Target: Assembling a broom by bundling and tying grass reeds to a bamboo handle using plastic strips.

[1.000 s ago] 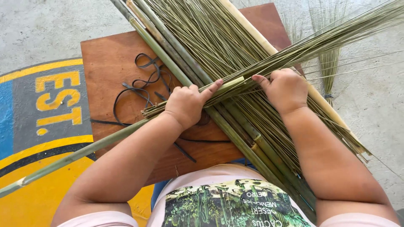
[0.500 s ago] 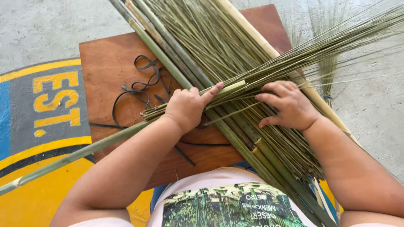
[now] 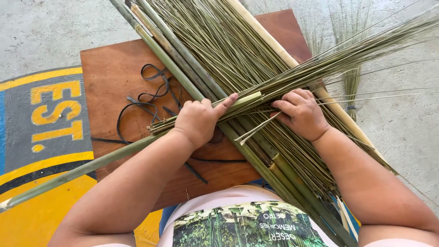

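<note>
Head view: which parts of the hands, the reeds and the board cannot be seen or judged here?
- Left hand: the palm side is hidden by its own back, so the grip on the crossing bundle is unclear.
- Right hand: fingertips are buried among the thin reeds.
- Green stalks: both ends are cut off by the picture edges.
- Wooden board: near edge hidden by arms and shirt.

This looks like a simple craft working place on the ground, maybe outdoors. The bare concrete floor (image 3: 55, 32) carries a painted yellow and blue sign (image 3: 41, 151), a brown wooden board (image 3: 114, 77) lies on it, and long green reeds (image 3: 219, 50) with black straps (image 3: 146, 98) are spread on the board.
</note>
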